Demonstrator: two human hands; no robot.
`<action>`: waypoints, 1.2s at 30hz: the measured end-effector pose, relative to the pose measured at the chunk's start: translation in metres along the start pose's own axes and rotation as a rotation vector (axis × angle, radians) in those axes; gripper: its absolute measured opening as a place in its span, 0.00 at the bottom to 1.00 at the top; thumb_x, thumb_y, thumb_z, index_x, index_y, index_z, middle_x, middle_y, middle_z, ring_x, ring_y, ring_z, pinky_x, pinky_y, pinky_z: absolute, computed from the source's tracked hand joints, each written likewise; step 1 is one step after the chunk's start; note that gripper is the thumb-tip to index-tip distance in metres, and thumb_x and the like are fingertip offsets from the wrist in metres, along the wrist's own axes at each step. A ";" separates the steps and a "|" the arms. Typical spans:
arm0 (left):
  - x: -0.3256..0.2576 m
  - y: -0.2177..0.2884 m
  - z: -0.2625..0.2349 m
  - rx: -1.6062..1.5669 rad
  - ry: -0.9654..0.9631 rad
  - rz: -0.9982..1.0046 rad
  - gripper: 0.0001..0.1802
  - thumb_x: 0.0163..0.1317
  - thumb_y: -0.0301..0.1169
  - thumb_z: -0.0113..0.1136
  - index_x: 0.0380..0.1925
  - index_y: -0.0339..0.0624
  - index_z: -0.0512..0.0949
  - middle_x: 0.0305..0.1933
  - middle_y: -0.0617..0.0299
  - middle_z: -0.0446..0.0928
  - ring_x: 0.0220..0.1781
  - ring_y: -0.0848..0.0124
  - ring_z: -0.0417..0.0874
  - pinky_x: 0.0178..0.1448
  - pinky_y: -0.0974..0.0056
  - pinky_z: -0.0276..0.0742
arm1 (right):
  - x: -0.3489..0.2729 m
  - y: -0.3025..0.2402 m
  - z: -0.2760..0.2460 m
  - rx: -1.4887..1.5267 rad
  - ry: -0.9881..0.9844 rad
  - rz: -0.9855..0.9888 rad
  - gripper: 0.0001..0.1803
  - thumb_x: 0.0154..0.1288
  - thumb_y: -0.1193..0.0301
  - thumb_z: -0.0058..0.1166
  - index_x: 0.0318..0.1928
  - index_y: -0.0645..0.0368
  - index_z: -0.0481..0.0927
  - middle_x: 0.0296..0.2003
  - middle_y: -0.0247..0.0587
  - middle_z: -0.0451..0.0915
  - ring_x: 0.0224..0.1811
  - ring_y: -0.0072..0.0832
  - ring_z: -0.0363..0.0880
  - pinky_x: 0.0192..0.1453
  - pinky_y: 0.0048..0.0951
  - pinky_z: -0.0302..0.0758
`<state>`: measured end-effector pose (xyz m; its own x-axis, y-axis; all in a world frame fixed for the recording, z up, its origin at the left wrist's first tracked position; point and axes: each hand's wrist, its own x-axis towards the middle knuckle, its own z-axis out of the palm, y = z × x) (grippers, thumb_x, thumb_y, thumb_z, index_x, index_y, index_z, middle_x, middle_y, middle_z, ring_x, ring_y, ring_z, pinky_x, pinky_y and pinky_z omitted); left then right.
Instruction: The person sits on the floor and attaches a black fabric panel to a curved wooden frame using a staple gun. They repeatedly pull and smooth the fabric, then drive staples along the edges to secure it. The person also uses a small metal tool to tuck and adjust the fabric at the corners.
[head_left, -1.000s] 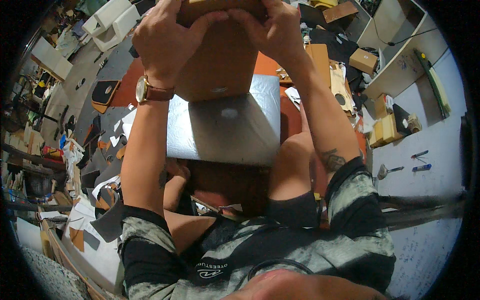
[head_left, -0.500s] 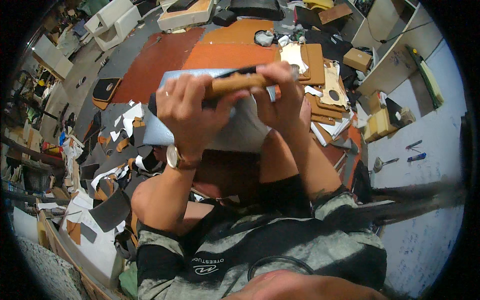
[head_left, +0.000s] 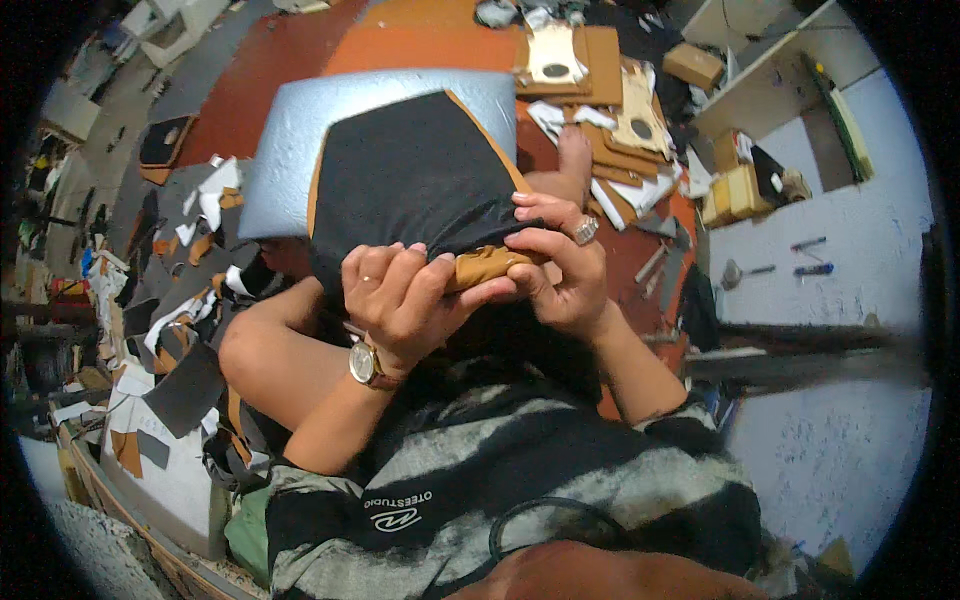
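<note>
A black cloth panel (head_left: 410, 165) with narrow tan edges lies tilted over my lap, its far part over a shiny light-blue slab (head_left: 280, 150). Along its near edge the tan covering (head_left: 485, 268) is bunched and folded. My left hand (head_left: 395, 305) is closed on this edge, fingers on top and thumb beneath. At the edge's right corner, my right hand (head_left: 570, 280) pinches the tan covering and the black cloth between thumb and fingers. The panel's underside is hidden.
Tan panels (head_left: 600, 60) and pale cut-out pieces (head_left: 640, 105) are stacked beyond my right hand, beside my bare foot (head_left: 573, 150). Dark, white and tan scraps (head_left: 190, 370) litter the floor at left. A white board (head_left: 780, 270) with small tools stands at right.
Both hands have come down and nearer to my body with the panel. It was seen edge-on before; now its black face is turned up, showing more of the light-blue slab.
</note>
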<state>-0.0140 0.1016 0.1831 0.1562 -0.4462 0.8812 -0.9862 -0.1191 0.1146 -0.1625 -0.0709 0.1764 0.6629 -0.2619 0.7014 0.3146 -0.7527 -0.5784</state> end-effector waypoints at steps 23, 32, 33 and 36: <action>-0.076 0.013 0.076 -0.200 -0.627 -0.093 0.44 0.52 0.52 0.81 0.67 0.42 0.81 0.76 0.52 0.77 0.65 0.53 0.82 0.66 0.46 0.79 | -0.064 0.085 -0.028 -0.093 -0.371 -0.042 0.16 0.52 0.71 0.83 0.40 0.58 0.90 0.54 0.44 0.84 0.66 0.48 0.82 0.67 0.45 0.81; -0.078 -0.006 0.072 -0.294 -0.712 -0.130 0.46 0.57 0.57 0.78 0.75 0.57 0.76 0.83 0.65 0.69 0.85 0.41 0.63 0.81 0.30 0.62 | -0.037 0.080 -0.039 -0.264 -0.572 -0.117 0.19 0.51 0.64 0.82 0.43 0.52 0.89 0.52 0.40 0.82 0.63 0.48 0.82 0.59 0.42 0.86; -0.078 -0.005 0.075 -0.293 -0.697 -0.143 0.45 0.56 0.58 0.78 0.73 0.56 0.78 0.82 0.65 0.71 0.84 0.41 0.65 0.81 0.31 0.63 | -0.037 0.081 -0.039 -0.254 -0.568 -0.111 0.19 0.51 0.64 0.81 0.43 0.51 0.90 0.52 0.40 0.82 0.63 0.48 0.82 0.58 0.42 0.86; -0.076 -0.004 0.080 -0.299 -0.653 -0.176 0.41 0.57 0.59 0.77 0.69 0.55 0.82 0.78 0.65 0.76 0.81 0.41 0.69 0.80 0.35 0.66 | -0.035 0.079 -0.039 -0.228 -0.568 -0.094 0.17 0.52 0.64 0.81 0.43 0.50 0.91 0.52 0.41 0.82 0.62 0.48 0.82 0.58 0.44 0.85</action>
<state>-0.0180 0.0651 0.0790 0.2219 -0.8909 0.3964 -0.9016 -0.0327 0.4312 -0.1874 -0.1440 0.1222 0.9172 0.1270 0.3776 0.2777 -0.8833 -0.3776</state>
